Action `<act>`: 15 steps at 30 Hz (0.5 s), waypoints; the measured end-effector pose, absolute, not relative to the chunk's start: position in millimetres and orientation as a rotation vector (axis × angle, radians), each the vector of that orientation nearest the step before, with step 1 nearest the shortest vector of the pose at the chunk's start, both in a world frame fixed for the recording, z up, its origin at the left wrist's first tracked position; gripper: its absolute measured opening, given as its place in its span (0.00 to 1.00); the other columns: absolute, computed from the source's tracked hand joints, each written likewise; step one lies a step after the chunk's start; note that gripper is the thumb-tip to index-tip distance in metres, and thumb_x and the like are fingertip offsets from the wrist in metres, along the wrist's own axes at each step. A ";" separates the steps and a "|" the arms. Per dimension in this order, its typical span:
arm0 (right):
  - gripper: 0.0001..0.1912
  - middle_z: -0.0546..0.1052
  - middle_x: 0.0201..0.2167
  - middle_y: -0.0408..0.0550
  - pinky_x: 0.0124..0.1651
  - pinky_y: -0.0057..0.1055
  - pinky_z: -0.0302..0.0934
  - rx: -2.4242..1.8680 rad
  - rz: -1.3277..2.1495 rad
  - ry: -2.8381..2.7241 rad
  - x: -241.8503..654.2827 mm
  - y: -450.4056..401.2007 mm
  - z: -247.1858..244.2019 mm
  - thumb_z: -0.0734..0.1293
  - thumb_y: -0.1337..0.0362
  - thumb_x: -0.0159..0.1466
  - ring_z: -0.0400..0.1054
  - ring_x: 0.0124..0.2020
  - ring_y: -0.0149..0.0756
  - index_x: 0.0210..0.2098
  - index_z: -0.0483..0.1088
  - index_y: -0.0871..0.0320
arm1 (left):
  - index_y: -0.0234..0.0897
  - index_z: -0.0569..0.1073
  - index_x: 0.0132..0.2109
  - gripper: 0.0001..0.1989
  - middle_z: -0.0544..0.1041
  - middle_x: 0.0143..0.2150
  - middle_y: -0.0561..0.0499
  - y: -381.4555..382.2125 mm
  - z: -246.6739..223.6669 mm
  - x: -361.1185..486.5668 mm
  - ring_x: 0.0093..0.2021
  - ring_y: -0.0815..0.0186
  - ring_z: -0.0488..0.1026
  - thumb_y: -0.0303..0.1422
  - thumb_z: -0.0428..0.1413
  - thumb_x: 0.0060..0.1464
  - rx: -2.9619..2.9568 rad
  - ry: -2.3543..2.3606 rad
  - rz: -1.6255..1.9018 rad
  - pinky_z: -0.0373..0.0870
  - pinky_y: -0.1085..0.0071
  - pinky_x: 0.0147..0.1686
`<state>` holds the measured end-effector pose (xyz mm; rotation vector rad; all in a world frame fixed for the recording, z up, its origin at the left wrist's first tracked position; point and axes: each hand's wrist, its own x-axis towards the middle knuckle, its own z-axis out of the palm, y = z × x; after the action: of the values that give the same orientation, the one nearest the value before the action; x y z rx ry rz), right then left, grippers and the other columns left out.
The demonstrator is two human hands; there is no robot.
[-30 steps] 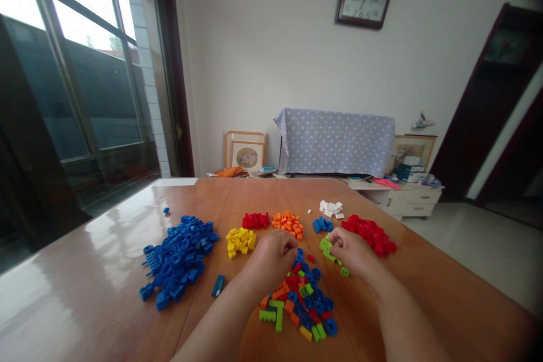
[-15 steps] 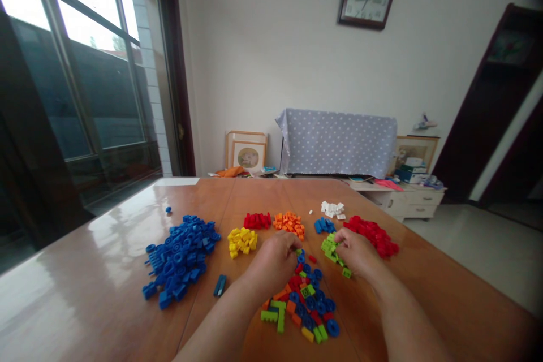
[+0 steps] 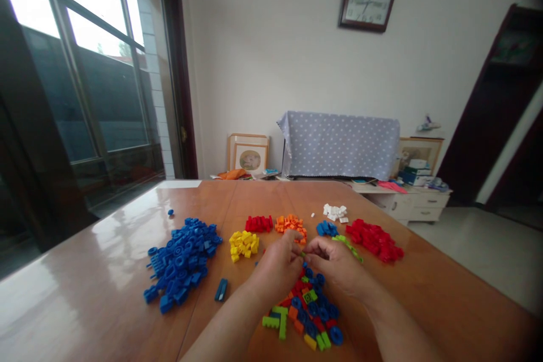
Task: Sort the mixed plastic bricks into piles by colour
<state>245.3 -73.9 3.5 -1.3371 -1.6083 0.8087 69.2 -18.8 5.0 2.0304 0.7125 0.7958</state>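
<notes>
My left hand (image 3: pixel 276 270) and my right hand (image 3: pixel 333 264) meet above a mixed pile of plastic building bricks (image 3: pixel 305 310). A small lime-green brick (image 3: pixel 302 253) barely shows between their fingertips, and I cannot tell which hand holds it. Sorted heaps lie around them: blue (image 3: pixel 181 264), yellow (image 3: pixel 243 245), small red (image 3: pixel 258 224), orange (image 3: pixel 291 224), white (image 3: pixel 335 212), small blue (image 3: pixel 326 229) and large red (image 3: pixel 375 240). A thin line of lime-green bricks (image 3: pixel 348 248) lies just beyond my right hand.
The bricks lie on a polished wooden table (image 3: pixel 93 288). A loose blue piece (image 3: pixel 220 289) rests near the blue heap. Beyond the far table edge stand a polka-dot draped object (image 3: pixel 338 145) and a white cabinet (image 3: pixel 413 205). A glass door (image 3: pixel 85 79) is on the left.
My hands have come together over the mixed pile, and my right hand has moved left, away from the lime-green bricks. The view has shifted slightly.
</notes>
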 end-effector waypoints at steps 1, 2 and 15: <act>0.12 0.72 0.27 0.41 0.32 0.27 0.57 -1.343 0.799 -1.603 245.6 -73.6 3.1 0.68 0.54 0.61 0.64 0.30 0.32 0.34 0.71 0.58 | 0.39 0.65 0.54 0.20 0.77 0.36 0.54 -19.4 4.2 70.0 0.33 0.70 0.72 0.23 0.51 0.54 2.004 0.696 0.799 0.62 0.76 0.30; 0.12 0.71 0.26 0.41 0.31 0.26 0.57 -1.358 0.784 -1.595 247.2 -73.5 3.2 0.69 0.54 0.61 0.64 0.29 0.32 0.33 0.71 0.58 | 0.39 0.64 0.55 0.21 0.76 0.37 0.54 -19.9 3.6 70.5 0.32 0.70 0.72 0.22 0.51 0.54 1.982 0.683 0.802 0.63 0.76 0.29; 0.10 0.77 0.23 0.47 0.26 0.29 0.58 -1.767 0.271 -1.183 341.0 -67.5 -16.8 0.68 0.56 0.56 0.70 0.25 0.38 0.29 0.72 0.57 | 0.38 0.72 0.48 0.11 0.77 0.42 0.50 -6.5 7.8 59.8 0.41 0.66 0.74 0.29 0.51 0.59 2.102 0.821 0.961 0.68 0.74 0.39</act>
<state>341.0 -67.5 -16.8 -1.7674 -1.1831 0.2714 59.8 -6.5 7.8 2.1019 0.8214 0.9612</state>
